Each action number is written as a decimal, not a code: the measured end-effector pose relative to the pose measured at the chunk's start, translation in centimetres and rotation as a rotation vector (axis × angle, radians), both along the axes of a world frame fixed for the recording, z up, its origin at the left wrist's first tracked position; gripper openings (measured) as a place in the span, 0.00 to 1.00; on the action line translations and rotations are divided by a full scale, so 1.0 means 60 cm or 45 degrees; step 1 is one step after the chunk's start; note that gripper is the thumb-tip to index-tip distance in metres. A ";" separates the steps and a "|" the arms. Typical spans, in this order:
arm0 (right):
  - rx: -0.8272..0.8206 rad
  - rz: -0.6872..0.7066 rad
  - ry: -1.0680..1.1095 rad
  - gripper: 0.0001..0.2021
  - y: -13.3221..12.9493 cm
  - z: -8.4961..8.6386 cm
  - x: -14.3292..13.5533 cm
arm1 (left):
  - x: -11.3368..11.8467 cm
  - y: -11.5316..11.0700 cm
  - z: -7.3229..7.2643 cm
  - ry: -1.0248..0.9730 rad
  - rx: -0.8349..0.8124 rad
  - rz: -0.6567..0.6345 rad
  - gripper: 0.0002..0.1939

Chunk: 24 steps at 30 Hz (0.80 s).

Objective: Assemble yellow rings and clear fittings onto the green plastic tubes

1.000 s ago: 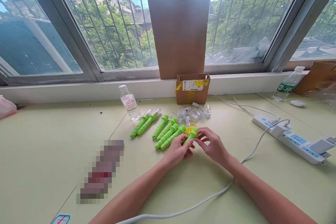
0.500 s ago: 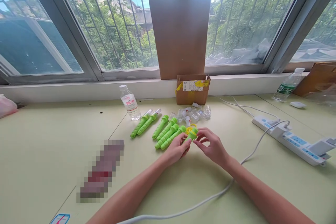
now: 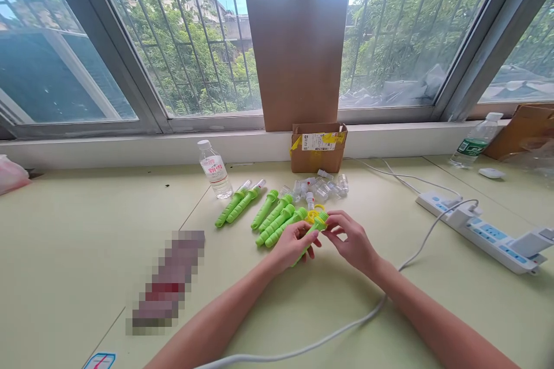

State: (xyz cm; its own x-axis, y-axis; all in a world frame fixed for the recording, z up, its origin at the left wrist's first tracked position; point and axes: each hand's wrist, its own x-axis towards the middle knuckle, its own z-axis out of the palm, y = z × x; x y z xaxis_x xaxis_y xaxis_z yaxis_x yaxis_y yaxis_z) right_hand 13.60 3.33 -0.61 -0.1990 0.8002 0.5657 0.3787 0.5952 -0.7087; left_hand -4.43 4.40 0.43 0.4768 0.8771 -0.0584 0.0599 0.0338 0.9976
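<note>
My left hand [image 3: 294,245] is wrapped round a green ribbed tube [image 3: 319,223] that slants up to the right, its threaded end uppermost. My right hand [image 3: 350,237] pinches at that upper end, where a bit of yellow shows. Just behind are yellow rings [image 3: 312,215] and a pile of small clear bottles [image 3: 322,189]. Several more green tubes [image 3: 276,223] lie side by side left of my hands. Farther left, two green tubes [image 3: 239,205] have clear pieces in their ends.
A water bottle [image 3: 215,170] stands behind the tubes. The small cardboard box [image 3: 318,158] is by the window. A white power strip [image 3: 480,230] lies at right, its cable [image 3: 363,318] running under my right forearm. Another bottle [image 3: 471,144] stands back right.
The held green tube has tilted, and its lower end now shows below my left hand. My left fingers have shifted a little around it.
</note>
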 end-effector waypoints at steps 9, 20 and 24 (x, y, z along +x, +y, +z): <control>0.028 -0.006 -0.024 0.02 0.005 -0.006 0.003 | -0.005 0.003 0.009 0.079 -0.016 -0.116 0.20; 0.086 -0.015 -0.001 0.02 0.001 -0.004 0.000 | -0.002 -0.002 0.002 0.052 -0.081 -0.055 0.20; 0.081 0.009 0.003 0.03 0.000 -0.002 -0.001 | -0.002 0.000 0.002 0.027 -0.083 -0.070 0.21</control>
State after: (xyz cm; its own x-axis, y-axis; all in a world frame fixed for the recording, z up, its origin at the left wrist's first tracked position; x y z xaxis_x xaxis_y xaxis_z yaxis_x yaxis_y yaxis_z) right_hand 13.54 3.32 -0.73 -0.2029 0.7613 0.6159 0.3725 0.6417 -0.6705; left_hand -4.52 4.39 0.58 0.5225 0.8434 -0.1249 0.0842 0.0947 0.9919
